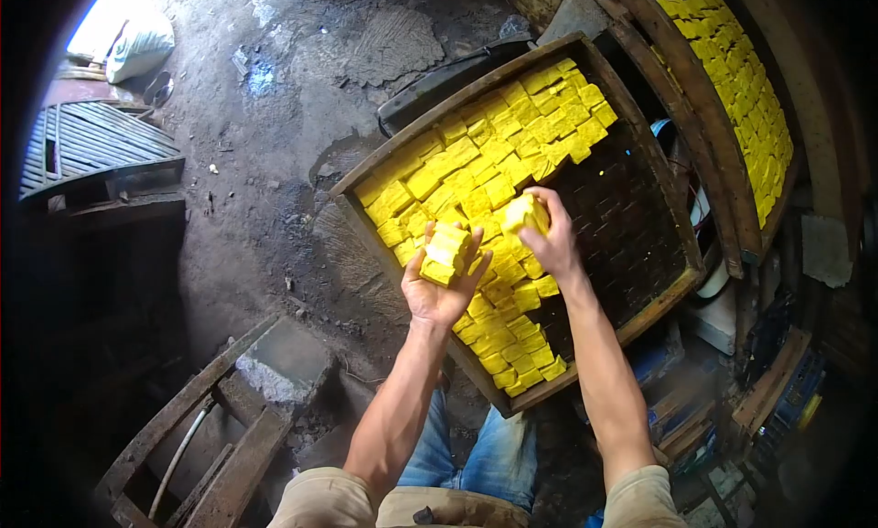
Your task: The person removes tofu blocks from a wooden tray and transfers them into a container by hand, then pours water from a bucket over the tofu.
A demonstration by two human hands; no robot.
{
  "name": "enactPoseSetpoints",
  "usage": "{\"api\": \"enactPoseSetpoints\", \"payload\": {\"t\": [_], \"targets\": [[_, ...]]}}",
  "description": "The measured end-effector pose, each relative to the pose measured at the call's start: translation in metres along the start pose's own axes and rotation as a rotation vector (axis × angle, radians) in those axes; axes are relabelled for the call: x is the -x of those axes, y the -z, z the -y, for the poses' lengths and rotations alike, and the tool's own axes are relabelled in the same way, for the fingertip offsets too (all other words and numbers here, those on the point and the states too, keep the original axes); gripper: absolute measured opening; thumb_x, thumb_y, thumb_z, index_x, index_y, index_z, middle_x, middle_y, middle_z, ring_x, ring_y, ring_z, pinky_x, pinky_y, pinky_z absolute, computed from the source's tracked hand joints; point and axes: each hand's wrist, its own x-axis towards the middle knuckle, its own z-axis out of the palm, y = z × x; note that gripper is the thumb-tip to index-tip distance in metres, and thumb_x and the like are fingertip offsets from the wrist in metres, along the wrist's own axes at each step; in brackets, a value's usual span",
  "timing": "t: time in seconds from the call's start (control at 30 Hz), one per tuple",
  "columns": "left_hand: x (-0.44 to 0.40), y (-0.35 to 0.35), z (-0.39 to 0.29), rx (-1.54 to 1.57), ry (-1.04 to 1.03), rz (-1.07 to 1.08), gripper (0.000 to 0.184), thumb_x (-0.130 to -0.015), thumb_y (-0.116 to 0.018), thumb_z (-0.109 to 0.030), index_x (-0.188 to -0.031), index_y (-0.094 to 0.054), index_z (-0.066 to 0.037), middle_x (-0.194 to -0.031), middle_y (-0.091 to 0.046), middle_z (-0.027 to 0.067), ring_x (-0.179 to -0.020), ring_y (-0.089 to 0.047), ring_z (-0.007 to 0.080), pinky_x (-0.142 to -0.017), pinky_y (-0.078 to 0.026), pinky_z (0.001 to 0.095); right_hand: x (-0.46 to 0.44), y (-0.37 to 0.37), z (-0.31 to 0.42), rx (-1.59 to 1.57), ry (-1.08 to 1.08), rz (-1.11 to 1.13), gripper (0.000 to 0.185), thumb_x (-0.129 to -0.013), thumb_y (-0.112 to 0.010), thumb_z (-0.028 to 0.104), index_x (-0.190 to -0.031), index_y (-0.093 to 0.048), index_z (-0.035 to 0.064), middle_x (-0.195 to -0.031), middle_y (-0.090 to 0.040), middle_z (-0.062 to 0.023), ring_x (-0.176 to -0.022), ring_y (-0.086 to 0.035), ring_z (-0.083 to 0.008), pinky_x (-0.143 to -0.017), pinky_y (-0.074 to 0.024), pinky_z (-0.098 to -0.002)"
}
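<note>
Standing here watching someone with both hands full of yellow blocks: the left hand (432, 297) is turned palm up with a little stack of yellow blocks (445, 253) sitting in it, fingers curled up around the sides, and the right hand (558, 235) has its thumb and fingers pinched on another yellow block (524, 215), just beside the first bunch. Both hands are right above a big wooden tray (631, 221), which sits at an angle in front of the person. Loads more yellow blocks (457, 157) are laid in it, packed side by side in fairly tidy rows, covering the far end and the left side and running down to the near corner. The right part of the tray is bare, so you can see its dark bottom, with a few tiny yellow crumbs on it. Off to the right there's a second wooden tray (700, 125), also with rows of yellow blocks (736, 84). The floor (274, 144) is dark and grimy, with a white sack (142, 48) way over at the far left and a slatted rack (101, 144) near it. Down below the tray you can see the person's blue jeans (503, 455), plus beige sleeves (325, 499) on both arms
</note>
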Motion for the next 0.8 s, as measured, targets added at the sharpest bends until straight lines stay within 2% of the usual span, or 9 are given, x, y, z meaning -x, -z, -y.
{"api": "enactPoseSetpoints", "payload": {"t": [0.13, 0.2, 0.4, 0.47, 0.53, 0.57, 0.67, 0.7, 0.8], "targets": [[0.004, -0.001, 0.021, 0.021, -0.028, 0.054, 0.046, -0.086, -0.063, -0.028, -0.131, -0.058, -0.019, -0.135, -0.055, 0.0116, -0.13, -0.045, 0.042, -0.113, -0.03, 0.0549, 0.057, -0.005, 0.049, 0.09, 0.047, 0.095, 0.055, -0.068, -0.069, 0.012, -0.119, -0.053, 0.004, -0.11, -0.058, -0.0163, -0.101, -0.06, -0.0296, -0.087, -0.0508, -0.0385], [0.011, 0.004, 0.037, -0.087, -0.062, 0.123, 0.056, -0.091, -0.057, -0.031, -0.142, -0.042, -0.014, -0.139, -0.051, 0.0184, -0.13, -0.045, 0.0411, -0.111, -0.034, 0.0525, 0.08, -0.025, 0.06, 0.167, 0.02, 0.029, 0.057, -0.067, -0.071, 0.011, -0.12, -0.053, 0.0046, -0.114, -0.056, -0.0184, -0.107, -0.057, -0.0351, -0.093, -0.0493, -0.0423], [0.044, 0.026, 0.038, -0.188, -0.1, 0.051, 0.062, -0.086, -0.056, -0.055, -0.136, -0.05, -0.019, -0.132, -0.055, 0.0136, -0.126, -0.047, 0.0449, -0.106, -0.036, 0.0595, 0.126, -0.02, 0.073, 0.14, -0.078, 0.122, 0.064, -0.076, -0.076, 0.019, -0.131, -0.049, 0.0001, -0.13, -0.053, -0.0231, -0.122, -0.049, -0.0406, -0.102, -0.043, -0.0449], [0.055, 0.033, 0.035, -0.119, -0.053, 0.01, 0.061, -0.085, -0.057, -0.057, -0.135, -0.052, -0.023, -0.132, -0.055, 0.0118, -0.122, -0.05, 0.0419, -0.102, -0.038, 0.0623, 0.135, -0.004, 0.028, 0.289, -0.07, -0.144, 0.051, -0.084, -0.069, 0.017, -0.129, -0.052, -0.0022, -0.134, -0.052, -0.0228, -0.129, -0.045, -0.0411, -0.106, -0.0389, -0.046], [0.064, 0.039, 0.031, -0.125, -0.019, -0.048, 0.061, -0.084, -0.057, -0.057, -0.137, -0.05, -0.027, -0.132, -0.055, 0.0106, -0.119, -0.052, 0.0394, -0.098, -0.04, 0.064, 0.137, 0.002, -0.012, 0.75, -0.14, -0.424, 0.038, -0.091, -0.061, 0.014, -0.125, -0.056, -0.0042, -0.136, -0.052, -0.0217, -0.133, -0.041, -0.04, -0.109, -0.0347, -0.0471], [0.066, 0.039, 0.029, -0.167, -0.006, -0.028, 0.064, -0.084, -0.058, -0.056, -0.14, -0.047, -0.027, -0.134, -0.053, 0.011, -0.119, -0.052, 0.0389, -0.096, -0.041, 0.0645, 0.14, -0.004, -0.028, 0.726, -0.177, -0.424, 0.034, -0.092, -0.058, 0.012, -0.123, -0.058, -0.0044, -0.137, -0.051, -0.0217, -0.136, -0.037, -0.0393, -0.111, -0.032, -0.048], [0.07, 0.032, 0.027, -0.222, 0.013, -0.03, 0.068, -0.084, -0.058, -0.056, -0.143, -0.042, -0.028, -0.137, -0.051, 0.0114, -0.119, -0.052, 0.0385, -0.094, -0.042, 0.065, 0.153, -0.031, -0.045, 0.657, -0.063, -0.362, 0.031, -0.089, -0.06, 0.007, -0.118, -0.06, -0.0034, -0.125, -0.06, -0.0194, -0.121, -0.052, -0.0374, -0.102, -0.0419, -0.0442], [0.073, 0.032, 0.025, -0.22, 0.03, -0.017, 0.07, -0.083, -0.059, -0.055, -0.145, -0.04, -0.028, -0.139, -0.049, 0.012, -0.119, -0.052, 0.0389, -0.091, -0.044, 0.0651, 0.15, -0.03, -0.037, 0.524, -0.096, -0.422, 0.025, -0.085, -0.064, 0.002, -0.109, -0.062, -0.0011, -0.114, -0.064, -0.0163, -0.106, -0.061, -0.0342, -0.092, -0.0489, -0.0405], [0.075, 0.03, 0.016, -0.262, 0.066, 0.061, 0.072, -0.082, -0.061, -0.054, -0.145, -0.039, -0.027, -0.139, -0.048, 0.0122, -0.119, -0.052, 0.0392, -0.091, -0.044, 0.0647, 0.131, -0.008, -0.02, 0.406, -0.082, -0.436, 0.021, -0.08, -0.069, -0.001, -0.1, -0.063, -0.0009, -0.104, -0.067, -0.0138, -0.093, -0.066, -0.03, -0.081, -0.0537, -0.0379]]}}
